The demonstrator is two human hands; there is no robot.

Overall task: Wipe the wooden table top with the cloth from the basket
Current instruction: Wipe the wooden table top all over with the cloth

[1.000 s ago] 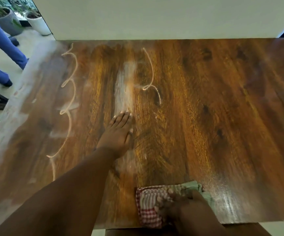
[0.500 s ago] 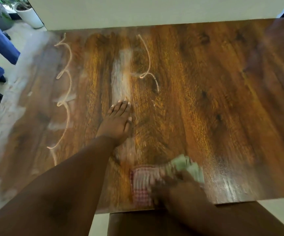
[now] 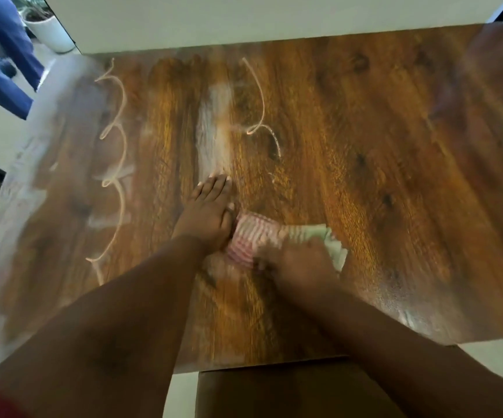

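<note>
The wooden table top (image 3: 379, 176) fills the view, dark brown with pale squiggly marks (image 3: 117, 164) at the left and a white smear (image 3: 214, 125) in the middle. My left hand (image 3: 208, 212) lies flat on the wood with straight fingers. Right beside it my right hand (image 3: 301, 260) presses on a bunched cloth (image 3: 256, 236), red-and-white checked with a green part. The cloth is blurred by motion and touches my left hand's edge. The basket is out of view.
A white wall or panel (image 3: 244, 19) runs along the table's far edge. At the far left a person's blue trouser legs (image 3: 0, 55) stand by a white plant pot (image 3: 51, 31). A brown seat (image 3: 274, 393) sits under the near edge.
My right hand has pushed the cloth from the near edge up toward the table's middle, next to my left hand. The left hand has stayed flat in place.
</note>
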